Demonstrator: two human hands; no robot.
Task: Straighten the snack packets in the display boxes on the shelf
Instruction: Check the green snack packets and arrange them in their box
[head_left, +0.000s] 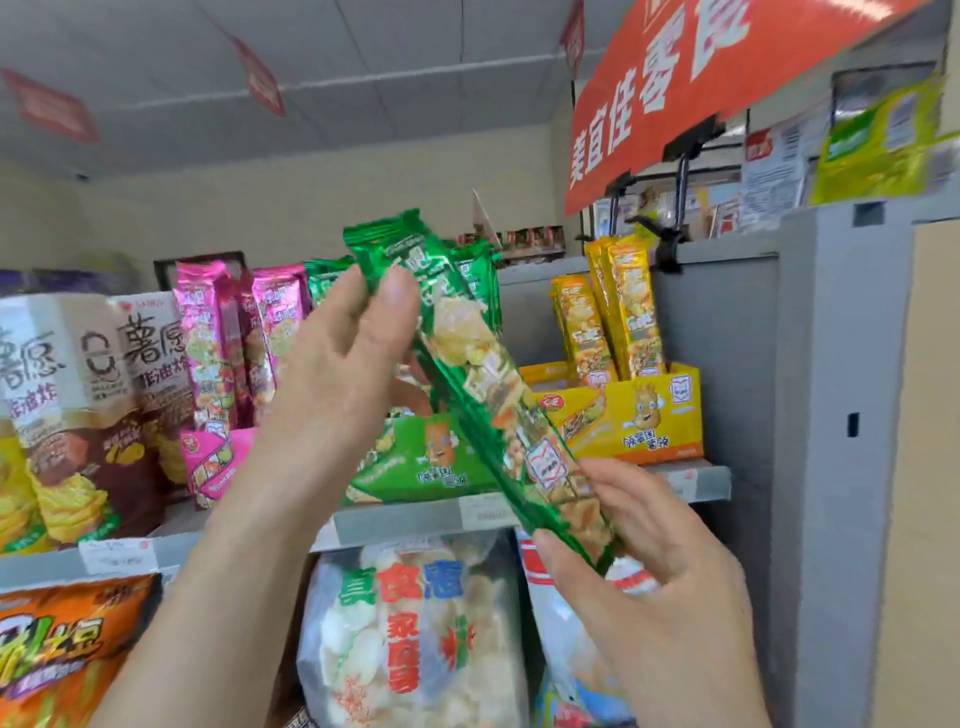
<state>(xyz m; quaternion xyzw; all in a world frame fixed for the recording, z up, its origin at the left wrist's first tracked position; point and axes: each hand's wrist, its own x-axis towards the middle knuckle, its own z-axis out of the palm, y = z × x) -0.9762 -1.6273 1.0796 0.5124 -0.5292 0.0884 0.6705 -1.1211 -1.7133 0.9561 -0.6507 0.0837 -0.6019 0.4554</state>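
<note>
A long green snack packet (475, 374) slants from upper left to lower right in front of the shelf. My left hand (343, 364) grips its top end, thumb across the front. My right hand (649, 545) pinches its bottom end. Behind it stands the green display box (415, 462) with more green packets (475, 275) upright in it. To its left is a pink display box (218, 462) with pink packets (218, 332). A yellow display box (644, 421) to the right holds upright yellow packets (618, 317).
The grey shelf edge (415, 514) runs under the boxes. Brown-and-white chip bags (88, 405) stand at the left. Below hang a white cracker bag (410, 629) and an orange bag (67, 649). A grey cabinet wall (831, 415) closes the right side; a red sign (701, 88) hangs overhead.
</note>
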